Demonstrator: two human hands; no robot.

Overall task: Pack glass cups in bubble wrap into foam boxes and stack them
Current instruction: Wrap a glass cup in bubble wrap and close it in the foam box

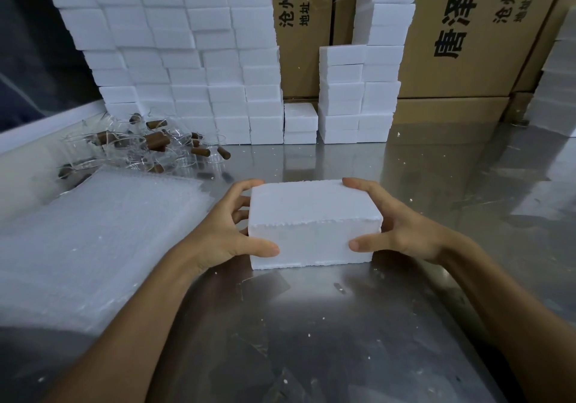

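Head view shows both hands, left hand (232, 234) and right hand (396, 225), with fingers curled round the ends of a closed foam box (314, 225) resting on the desk (343, 324), apparently packed and next needing a lift onto the stacks (343, 97) behind.

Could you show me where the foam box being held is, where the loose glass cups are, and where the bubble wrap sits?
foam box (311, 206): head view, on its white lid.
glass cups (149, 147): head view, middle of the pile.
bubble wrap (103, 234): head view, top sheet of the stack.
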